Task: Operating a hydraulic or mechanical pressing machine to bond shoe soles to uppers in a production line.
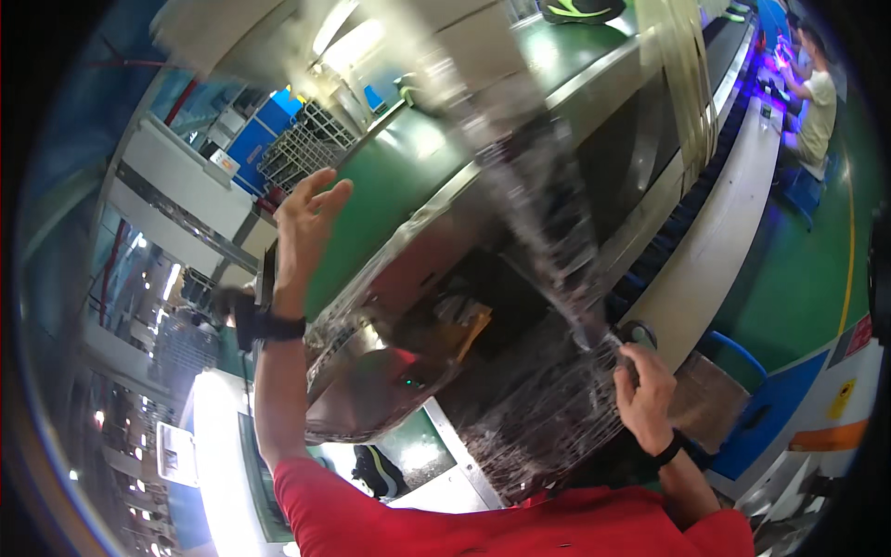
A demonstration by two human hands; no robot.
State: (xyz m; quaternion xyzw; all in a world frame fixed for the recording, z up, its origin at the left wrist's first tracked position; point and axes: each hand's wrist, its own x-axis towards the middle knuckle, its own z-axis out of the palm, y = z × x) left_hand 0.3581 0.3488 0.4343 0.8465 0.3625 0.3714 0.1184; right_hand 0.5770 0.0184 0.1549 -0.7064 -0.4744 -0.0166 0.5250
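My left hand (306, 227) is raised over the green conveyor belt (371, 186), fingers apart and nothing in it. Low on the right, my right hand (642, 390) is closed on the edge of clear plastic film (548, 204). The film runs as a blurred, twisted strip from the top of the view down to that hand. More crinkled clear plastic (538, 436) spreads below and left of it, over a dark area in front of me. Through the plastic a yellow-brown piece (475, 332) shows; what it belongs to I cannot make out.
A dark shoe with yellow-green trim (379, 472) lies by my left elbow, and another shoe (580, 9) sits at the far end of the belt. Wire baskets (306, 148) stand at the back left. Beside a long conveyor line (724, 232), a seated person (812, 102) works under purple light.
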